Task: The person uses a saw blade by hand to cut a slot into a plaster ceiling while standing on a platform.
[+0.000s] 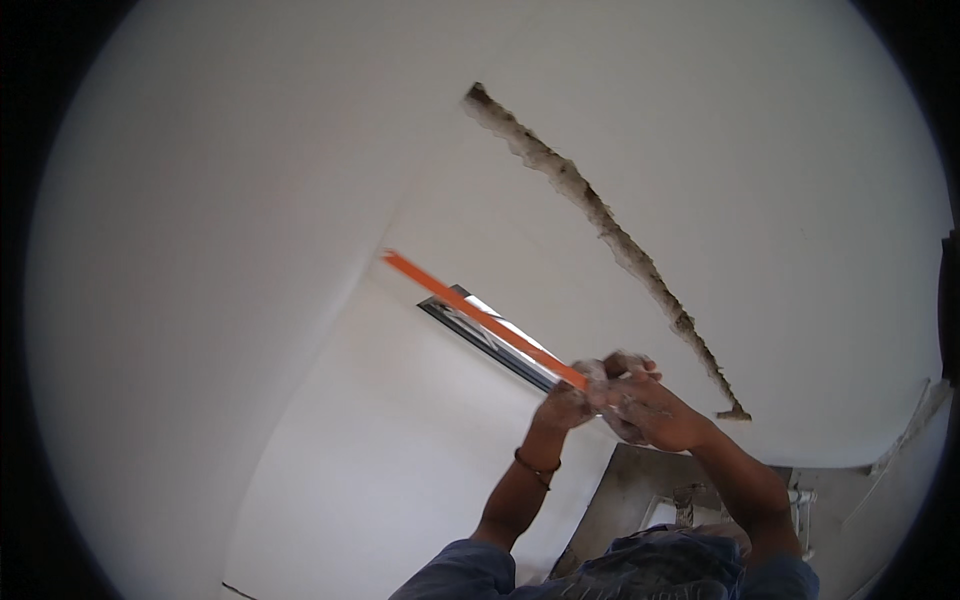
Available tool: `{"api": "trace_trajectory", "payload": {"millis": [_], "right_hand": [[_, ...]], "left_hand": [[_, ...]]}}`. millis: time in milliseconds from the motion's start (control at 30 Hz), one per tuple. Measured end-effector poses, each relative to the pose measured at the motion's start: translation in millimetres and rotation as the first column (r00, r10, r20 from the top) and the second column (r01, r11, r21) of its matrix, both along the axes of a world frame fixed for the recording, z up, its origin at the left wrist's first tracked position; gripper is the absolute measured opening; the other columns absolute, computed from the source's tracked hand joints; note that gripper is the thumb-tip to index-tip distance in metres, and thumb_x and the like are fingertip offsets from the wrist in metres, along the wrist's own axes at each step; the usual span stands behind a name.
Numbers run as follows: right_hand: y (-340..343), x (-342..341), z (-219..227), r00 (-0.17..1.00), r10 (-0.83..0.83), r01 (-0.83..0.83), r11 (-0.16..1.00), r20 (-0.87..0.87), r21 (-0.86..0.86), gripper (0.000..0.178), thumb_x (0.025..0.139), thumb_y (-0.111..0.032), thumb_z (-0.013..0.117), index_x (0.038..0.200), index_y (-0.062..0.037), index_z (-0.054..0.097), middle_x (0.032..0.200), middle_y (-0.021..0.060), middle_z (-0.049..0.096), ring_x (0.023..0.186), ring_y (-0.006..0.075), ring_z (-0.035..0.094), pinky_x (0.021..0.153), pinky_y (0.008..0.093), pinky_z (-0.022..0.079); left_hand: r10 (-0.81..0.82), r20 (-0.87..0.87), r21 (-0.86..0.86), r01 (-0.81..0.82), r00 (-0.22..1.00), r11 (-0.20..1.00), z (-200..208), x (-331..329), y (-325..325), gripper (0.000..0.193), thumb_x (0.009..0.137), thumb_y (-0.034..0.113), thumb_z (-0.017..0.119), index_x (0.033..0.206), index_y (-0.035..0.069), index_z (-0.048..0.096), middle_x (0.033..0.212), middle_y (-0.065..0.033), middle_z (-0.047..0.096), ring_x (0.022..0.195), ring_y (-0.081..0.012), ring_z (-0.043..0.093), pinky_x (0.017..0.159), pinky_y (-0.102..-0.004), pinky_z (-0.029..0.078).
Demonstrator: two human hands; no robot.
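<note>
A long, straight orange conduit pipe (470, 312) slants from the upper left down to my two raised hands. My left hand (568, 403), with a dark band on its wrist, is closed around the pipe's near end. Against it, my right hand (645, 405) is closed too, its fingers curled and slightly blurred. What lies inside the right hand is hidden, and so is the pipe's tip. Pale dust coats both hands. Above and to the right of them, a rough chiselled groove (610, 230) runs diagonally through the white plaster; the pipe is apart from it.
Behind the pipe, a narrow dark-framed window (490, 345) is set in the white wall (370, 430). A grey, unplastered area (630, 480) shows below my hands. At lower right, near my elbow, are pale pipe-like fittings (803, 497). A dark object (949, 305) stands at the right rim.
</note>
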State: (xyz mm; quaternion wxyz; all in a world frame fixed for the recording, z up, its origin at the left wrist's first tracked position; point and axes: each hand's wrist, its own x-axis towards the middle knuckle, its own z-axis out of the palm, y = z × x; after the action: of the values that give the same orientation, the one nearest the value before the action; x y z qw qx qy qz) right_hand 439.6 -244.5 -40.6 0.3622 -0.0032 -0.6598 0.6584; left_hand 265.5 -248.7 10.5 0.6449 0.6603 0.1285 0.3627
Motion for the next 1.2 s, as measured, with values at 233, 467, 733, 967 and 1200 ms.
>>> {"api": "trace_trajectory", "payload": {"millis": [233,467,733,967,1200], "right_hand": [[26,19,-220,0.604,-0.623,0.593,0.768,0.497,0.242,0.021,0.088,-0.02,0.048,0.095,-0.0053,0.061,0.085,0.0196,0.064,0.078,0.0377,0.061,0.072,0.0468,0.047],[-34,65,-441,-0.163,-0.524,0.794,0.433,0.836,0.426,0.028,0.085,-0.028,0.053,0.086,-0.0045,0.068,0.076,0.0207,0.064,0.073,0.0364,0.063,0.073,0.0456,0.049],[-102,83,-474,-0.17,-0.469,0.819,0.422,0.867,0.389,0.03,0.081,-0.032,0.058,0.08,-0.0054,0.07,0.08,0.0243,0.065,0.077,0.0382,0.064,0.074,0.0479,0.05],[-105,114,-452,-0.159,-0.356,0.805,0.493,0.921,0.329,0.029,0.077,-0.031,0.058,0.087,-0.0072,0.07,0.087,0.0211,0.066,0.087,0.0365,0.063,0.077,0.0476,0.05],[-78,88,-403,0.338,-0.614,0.872,0.489,0.713,0.007,0.042,0.092,-0.04,0.05,0.091,-0.0021,0.068,0.076,0.0189,0.065,0.07,0.0238,0.06,0.067,0.0391,0.045]], "left_hand": [[0.246,-0.955,0.195,-0.276,0.167,0.941,-244,-90,4,0.05,0.09,0.034,0.057,0.131,0.007,0.048,0.138,-0.015,0.044,0.13,-0.0285,0.039,0.106,-0.0406,0.034],[-0.033,-0.997,-0.006,-0.344,-0.072,0.939,-379,-278,-177,0.041,0.091,0.037,0.054,0.12,0.009,0.058,0.124,-0.0148,0.057,0.116,-0.0269,0.053,0.096,-0.0357,0.043],[-0.206,-0.959,-0.28,-0.538,0.194,0.795,-403,-266,-279,0.05,0.093,0.04,0.045,0.124,0.002,0.053,0.123,-0.0165,0.057,0.116,-0.0293,0.052,0.1,-0.0373,0.039],[-0.578,-0.722,-0.624,-0.719,0.38,0.306,-384,-206,-166,0.045,0.089,0.033,0.055,0.121,0.002,0.053,0.116,-0.0155,0.06,0.104,-0.0265,0.059,0.093,-0.0348,0.045],[0.001,-0.665,-0.577,-0.516,0.746,0.633,-383,-185,-37,0.043,0.094,0.023,0.046,0.136,0.013,0.042,0.136,-0.0069,0.047,0.117,-0.0224,0.051,0.092,-0.0412,0.046]]}}
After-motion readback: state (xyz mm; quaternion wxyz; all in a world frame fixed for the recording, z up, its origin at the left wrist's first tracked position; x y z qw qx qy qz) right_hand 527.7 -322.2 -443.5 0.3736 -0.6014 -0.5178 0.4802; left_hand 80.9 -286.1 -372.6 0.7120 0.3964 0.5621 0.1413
